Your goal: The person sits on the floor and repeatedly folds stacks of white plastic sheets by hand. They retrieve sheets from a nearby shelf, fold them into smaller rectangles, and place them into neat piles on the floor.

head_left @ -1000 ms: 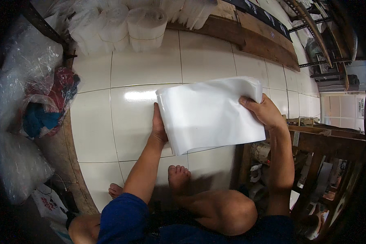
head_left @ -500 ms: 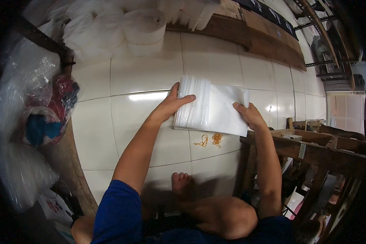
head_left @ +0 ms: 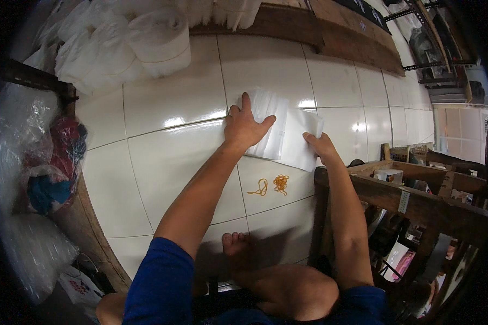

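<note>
A stack of thin white, translucent plastic bags (head_left: 297,130) lies on the tiled floor, with overlapping folded layers at its left. My left hand (head_left: 248,125) rests on those layers with its thumb and index finger spread apart. At the stack's right edge, my right hand (head_left: 321,146) pinches the sheets, thumb on top and the other fingers hidden behind. Nearer to me on the floor are a loose tan rubber band loop (head_left: 259,187) and a small heap of rubber bands (head_left: 281,184).
Large rolls of clear plastic (head_left: 160,40) stand at the far left. Plastic-wrapped bundles (head_left: 51,157) line the left side. To the right stands a wooden frame (head_left: 417,197) holding assorted items. Dark wooden boards (head_left: 352,40) lie at the back, and my bare foot (head_left: 236,244) is close by.
My left hand has shifted from the stack's left edge onto the layers, its fingers now spread. The stack has tilted slightly, while my right hand keeps its edge. The whole view has turned a little.
</note>
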A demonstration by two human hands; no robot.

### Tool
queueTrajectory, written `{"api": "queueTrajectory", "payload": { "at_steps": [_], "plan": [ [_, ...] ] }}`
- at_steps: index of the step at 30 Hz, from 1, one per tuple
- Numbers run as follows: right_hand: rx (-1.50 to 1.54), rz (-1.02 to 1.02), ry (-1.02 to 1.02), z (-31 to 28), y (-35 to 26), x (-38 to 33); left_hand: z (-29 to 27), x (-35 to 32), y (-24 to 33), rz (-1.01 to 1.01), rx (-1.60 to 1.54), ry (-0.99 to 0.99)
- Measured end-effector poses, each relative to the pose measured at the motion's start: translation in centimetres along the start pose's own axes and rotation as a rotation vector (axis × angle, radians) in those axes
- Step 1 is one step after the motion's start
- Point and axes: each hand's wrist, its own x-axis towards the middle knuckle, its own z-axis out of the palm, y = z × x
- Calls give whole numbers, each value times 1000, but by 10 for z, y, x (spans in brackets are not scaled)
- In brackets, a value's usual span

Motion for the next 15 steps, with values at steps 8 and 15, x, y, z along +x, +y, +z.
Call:
{"api": "queueTrajectory", "payload": {
  "at_steps": [8, 15],
  "plan": [
    [-418, -465, 682, 34, 13, -7, 5, -5, 7, 69, 116, 102],
    [-210, -567, 206, 60, -13, -17, 6, -5, -3, 93, 140, 107]
  ]
}}
